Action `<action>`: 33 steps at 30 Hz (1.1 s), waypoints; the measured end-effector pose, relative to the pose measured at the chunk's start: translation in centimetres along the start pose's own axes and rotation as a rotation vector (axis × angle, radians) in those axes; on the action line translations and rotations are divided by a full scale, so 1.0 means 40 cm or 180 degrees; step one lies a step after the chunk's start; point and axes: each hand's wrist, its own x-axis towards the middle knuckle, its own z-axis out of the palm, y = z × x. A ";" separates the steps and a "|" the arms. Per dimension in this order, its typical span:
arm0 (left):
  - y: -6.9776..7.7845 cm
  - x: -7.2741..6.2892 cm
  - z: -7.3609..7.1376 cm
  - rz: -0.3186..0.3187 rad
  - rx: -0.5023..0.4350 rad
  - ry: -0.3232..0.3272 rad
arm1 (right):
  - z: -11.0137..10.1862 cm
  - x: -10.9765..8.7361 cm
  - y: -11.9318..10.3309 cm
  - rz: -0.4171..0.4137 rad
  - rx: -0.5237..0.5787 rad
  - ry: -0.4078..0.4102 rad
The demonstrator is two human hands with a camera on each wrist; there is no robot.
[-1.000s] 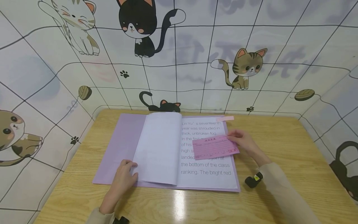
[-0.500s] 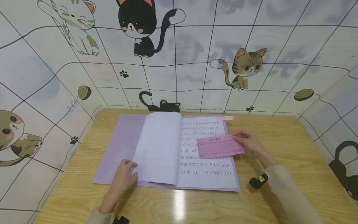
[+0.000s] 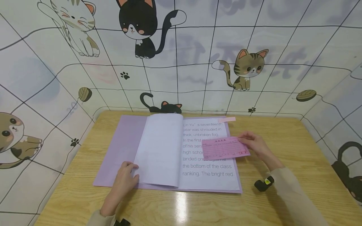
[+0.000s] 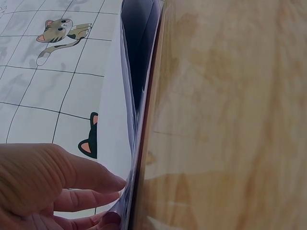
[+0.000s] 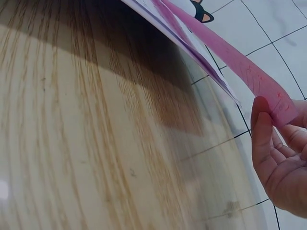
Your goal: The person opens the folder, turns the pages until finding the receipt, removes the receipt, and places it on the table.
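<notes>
A purple folder point(image 3: 127, 141) lies spread on the table with white pages inside. The left page point(image 3: 159, 147) is blank; the right page point(image 3: 209, 182) carries large printed text. My left hand point(image 3: 125, 175) rests at the lower left edge of the blank page; in the left wrist view its thumb and fingertips touch the page edge. With thumb and fingers my right hand point(image 3: 255, 146) pinches the right end of a pink printed slip of paper point(image 3: 224, 149). The slip overlaps the right page and hides some lines of text. In the right wrist view the slip point(image 5: 240, 67) curves above the page.
A pale pink tab point(image 3: 227, 119) sticks out at the right page's top corner. The wooden table point(image 3: 181, 207) meets a wall sheet point(image 3: 195, 78) with cartoon cats at its back edge. A black wrist camera point(image 3: 264, 184) is worn below the right hand.
My right hand has moved to the right with the pink slip, uncovering more text on the right page. The left hand and the folder have stayed in place.
</notes>
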 end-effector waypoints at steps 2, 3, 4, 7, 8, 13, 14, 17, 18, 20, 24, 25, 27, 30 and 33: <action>0.001 0.000 0.000 0.0003 0.0003 0.0001 | -0.004 -0.002 0.002 0.0004 -0.0034 -0.0008; 0.002 0.000 0.000 0.0004 0.0006 0.0003 | -0.007 -0.002 0.004 0.0008 -0.0052 -0.0009; 0.002 0.000 0.000 0.0005 0.0011 0.0003 | -0.010 -0.003 0.005 0.0009 -0.0062 -0.0008; 0.003 -0.001 -0.001 0.0007 0.0016 0.0004 | -0.020 -0.006 0.010 -0.0022 -0.0051 -0.0005; 0.003 -0.001 -0.001 0.0005 0.0017 0.0001 | -0.024 -0.006 0.013 -0.0020 -0.0038 0.0004; 0.001 -0.001 0.000 -0.0002 0.0007 -0.0007 | -0.043 -0.008 0.021 0.0016 0.0037 0.0012; 0.001 -0.001 0.001 -0.0002 0.0007 -0.0007 | -0.046 -0.009 0.022 0.0023 0.0054 0.0019; -0.001 0.000 0.002 -0.0001 0.0001 -0.0004 | -0.054 -0.012 0.030 0.0043 0.0096 0.0038; -0.002 0.000 0.002 0.0002 0.0003 -0.0001 | -0.056 -0.013 0.033 0.0048 0.0104 0.0047; -0.003 0.000 0.002 -0.0002 0.0002 -0.0001 | -0.061 -0.015 0.039 0.0058 0.0100 0.0064; -0.001 -0.001 0.001 0.0007 -0.0002 0.0004 | -0.074 -0.015 0.051 0.0080 0.0078 0.0076; -0.001 -0.001 0.001 0.0011 -0.0005 0.0005 | -0.078 -0.015 0.053 0.0077 0.0068 0.0081; 0.000 -0.001 0.001 0.0026 -0.0009 0.0010 | -0.087 -0.016 0.057 0.0061 0.0091 0.0090; -0.001 -0.001 0.001 0.0027 -0.0019 0.0015 | -0.102 -0.017 0.065 0.0034 0.0184 0.0098; -0.002 -0.001 0.002 0.0018 -0.0019 0.0011 | -0.120 -0.021 0.075 0.0026 0.0227 0.0108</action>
